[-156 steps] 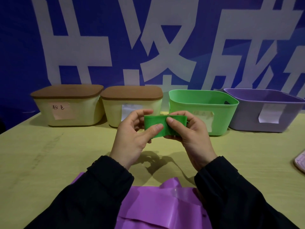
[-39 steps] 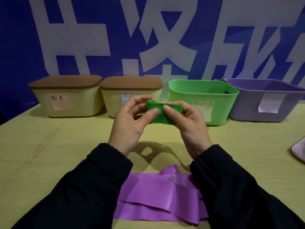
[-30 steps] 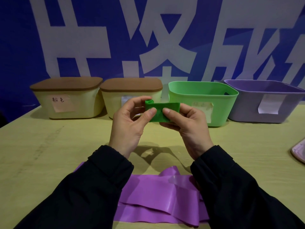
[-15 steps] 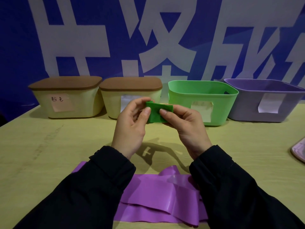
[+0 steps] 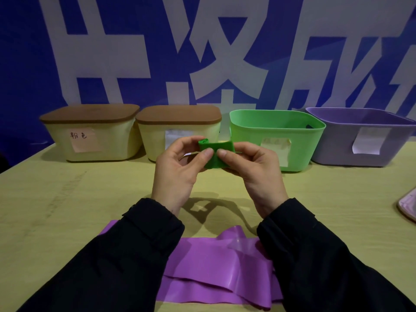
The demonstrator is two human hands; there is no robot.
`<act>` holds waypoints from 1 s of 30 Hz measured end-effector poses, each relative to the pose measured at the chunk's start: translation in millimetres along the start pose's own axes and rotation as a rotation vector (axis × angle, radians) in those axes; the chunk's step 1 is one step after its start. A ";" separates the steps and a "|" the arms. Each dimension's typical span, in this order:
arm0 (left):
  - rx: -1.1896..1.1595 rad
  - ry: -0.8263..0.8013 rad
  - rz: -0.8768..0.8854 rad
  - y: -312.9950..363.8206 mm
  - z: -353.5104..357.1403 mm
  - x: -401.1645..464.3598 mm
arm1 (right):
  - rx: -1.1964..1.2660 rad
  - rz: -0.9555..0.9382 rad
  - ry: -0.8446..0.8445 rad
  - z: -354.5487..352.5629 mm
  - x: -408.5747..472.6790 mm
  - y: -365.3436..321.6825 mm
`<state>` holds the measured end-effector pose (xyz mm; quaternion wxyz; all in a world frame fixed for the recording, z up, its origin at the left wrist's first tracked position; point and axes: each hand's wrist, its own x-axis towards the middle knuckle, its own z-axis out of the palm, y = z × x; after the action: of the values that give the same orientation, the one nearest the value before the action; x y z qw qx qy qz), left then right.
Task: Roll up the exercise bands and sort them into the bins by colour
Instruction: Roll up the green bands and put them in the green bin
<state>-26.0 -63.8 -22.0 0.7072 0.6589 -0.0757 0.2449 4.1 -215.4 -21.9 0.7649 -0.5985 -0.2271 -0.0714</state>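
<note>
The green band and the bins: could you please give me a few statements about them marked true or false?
1. Both hands pinch the green band: left hand, right hand. True.
2. The green bin has a lid on. False: it is open-topped.
3. The purple band lies unrolled on the table. True.
4. The green band rests inside the purple bin. False: it is held above the table.
5. Two cream bins carry brown lids. True.

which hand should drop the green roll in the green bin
Right, probably. The right hand is nearer the green bin; both it and the left hand pinch the green band.
</note>
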 end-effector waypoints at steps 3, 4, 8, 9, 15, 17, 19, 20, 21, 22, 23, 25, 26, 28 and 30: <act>-0.025 -0.019 0.022 4.1 0.1 -0.2 | 0.087 0.059 0.058 -0.4 -0.5 -3.8; -0.030 -0.021 0.026 4.4 0.5 -0.1 | 0.108 0.076 0.073 -1.1 0.0 -4.7; -0.027 -0.078 0.055 4.4 0.8 -1.9 | 0.171 0.115 0.053 -2.4 0.1 -5.4; -0.011 -0.100 0.061 4.4 1.1 -2.2 | 0.166 0.110 0.044 -2.2 -0.2 -5.3; 0.027 -0.177 0.056 1.8 4.4 -5.7 | 0.081 0.073 0.039 -1.1 -0.2 -2.3; 0.037 -0.151 0.060 2.3 6.1 -6.9 | 0.067 0.084 0.026 -1.1 -0.5 0.0; 0.028 -0.095 0.056 2.4 5.3 -5.8 | 0.084 0.108 -0.017 -0.8 -1.0 2.1; 0.016 -0.075 0.051 2.4 4.3 -4.8 | 0.105 0.123 -0.041 -0.9 -1.0 2.6; 0.003 -0.064 0.046 2.3 3.3 -3.7 | 0.132 0.136 -0.060 -0.5 -0.8 2.4; -0.008 -0.060 0.039 2.1 2.3 -2.8 | 0.150 0.139 -0.069 0.0 -0.8 2.2; -0.015 -0.060 0.035 2.1 1.7 -2.3 | 0.153 0.130 -0.065 0.9 -0.8 1.7; -0.006 -0.080 0.050 1.9 2.1 -2.5 | 0.119 0.086 -0.011 1.8 -0.8 1.4; 0.010 -0.092 0.062 1.7 3.1 -2.9 | 0.091 0.060 0.028 1.6 -0.6 1.2; 0.051 -0.097 0.078 1.9 4.9 -3.8 | 0.028 0.007 0.077 0.4 -0.2 0.7; 0.089 -0.073 0.094 1.8 4.5 -3.6 | -0.015 -0.028 0.064 -0.2 0.0 0.2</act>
<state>-28.9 -69.0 -21.4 0.6616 0.6939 -0.1212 0.2569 4.3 -215.6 -22.1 0.7661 -0.5986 -0.2101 -0.1030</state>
